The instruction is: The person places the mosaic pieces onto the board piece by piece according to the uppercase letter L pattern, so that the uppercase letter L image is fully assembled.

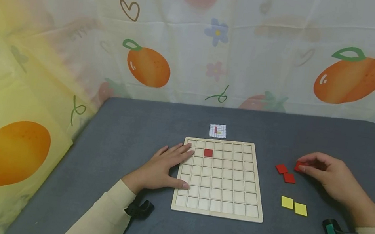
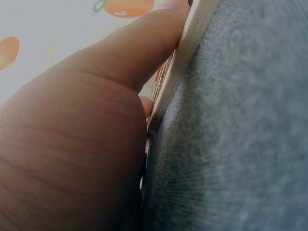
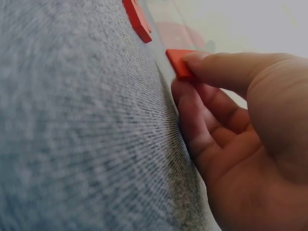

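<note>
A pale wooden grid board lies on the grey table, and one red square tile sits in a cell of its second row. My left hand rests on the board's left edge with fingers spread; in the left wrist view the thumb touches the board's rim. Right of the board, my right hand pinches another red tile between thumb and fingers, tilted in the right wrist view. Two loose red tiles lie just left of that hand, touching or nearly so.
Two yellow tiles lie side by side nearer the front, right of the board. A small printed grid card with red and yellow marks lies behind the board. A fruit-patterned cloth hangs along the table's back edge.
</note>
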`<state>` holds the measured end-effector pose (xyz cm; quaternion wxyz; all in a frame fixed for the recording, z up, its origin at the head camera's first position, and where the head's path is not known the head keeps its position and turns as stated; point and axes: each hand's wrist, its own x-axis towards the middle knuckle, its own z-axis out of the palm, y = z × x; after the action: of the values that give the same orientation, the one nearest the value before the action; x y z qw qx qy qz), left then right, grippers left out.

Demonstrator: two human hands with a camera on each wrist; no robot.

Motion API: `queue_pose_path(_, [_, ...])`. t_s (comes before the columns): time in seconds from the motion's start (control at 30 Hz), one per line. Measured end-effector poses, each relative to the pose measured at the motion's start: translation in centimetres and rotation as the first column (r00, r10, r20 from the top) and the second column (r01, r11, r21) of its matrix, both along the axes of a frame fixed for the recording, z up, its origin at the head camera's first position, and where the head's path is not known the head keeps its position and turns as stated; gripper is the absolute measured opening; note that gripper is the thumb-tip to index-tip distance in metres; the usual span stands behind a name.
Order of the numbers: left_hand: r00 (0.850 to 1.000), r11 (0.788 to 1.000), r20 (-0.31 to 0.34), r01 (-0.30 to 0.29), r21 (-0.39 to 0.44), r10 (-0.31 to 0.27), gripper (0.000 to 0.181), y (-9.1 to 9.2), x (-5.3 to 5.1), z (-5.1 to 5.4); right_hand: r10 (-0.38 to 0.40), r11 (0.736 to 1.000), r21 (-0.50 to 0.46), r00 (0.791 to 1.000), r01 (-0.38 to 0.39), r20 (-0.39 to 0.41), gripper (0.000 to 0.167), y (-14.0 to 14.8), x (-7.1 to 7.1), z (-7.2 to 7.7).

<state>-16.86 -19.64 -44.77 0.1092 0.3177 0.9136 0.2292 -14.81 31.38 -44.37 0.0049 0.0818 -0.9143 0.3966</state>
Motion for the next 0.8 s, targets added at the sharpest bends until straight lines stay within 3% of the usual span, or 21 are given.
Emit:
queue_pose_path(0.37, [1.0,1.0,-0.002,-0.001,-0.011,0.001,0.108,0.0,-0.1,0.0,-0.041,0.998,-0.052,0.999,0.041,-0.005,0.024,-0.4,0.3,0.5])
queue_pose_path(0.8, [1.0,1.0,0.005,-0.001,-0.007,0.001,0.108,0.0,0.0,0.0,-0.042,0.998,-0.057,0.998,0.039,-0.049,0.023,-2.3,0.8,2.2])
